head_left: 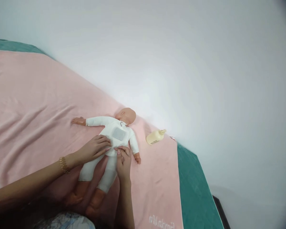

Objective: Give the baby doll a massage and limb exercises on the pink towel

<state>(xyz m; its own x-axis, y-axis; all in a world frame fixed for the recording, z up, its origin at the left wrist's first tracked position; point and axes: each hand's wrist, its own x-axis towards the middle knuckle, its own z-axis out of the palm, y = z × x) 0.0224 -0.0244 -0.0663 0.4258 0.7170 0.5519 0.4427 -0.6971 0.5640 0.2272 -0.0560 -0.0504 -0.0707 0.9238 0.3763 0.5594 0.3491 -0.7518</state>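
A baby doll with a white cloth body and tan plastic head, hands and legs lies stretched out on a pink blanket. A pale grey rectangular patch shows on its torso. My left hand, below a gold bracelet, rests on the doll's side at the waist, its fingers stretched out. At the other side of the waist is my right hand, with thumb and fingers pressed together against the white body. Whatever lies between those fingertips is too small to make out.
A cream pump bottle lies tilted on the blanket beside the doll's arm. Green cloth shows past the blanket's right edge. A pale wall runs along the far side, close to the doll's head. Patterned fabric is at the bottom.
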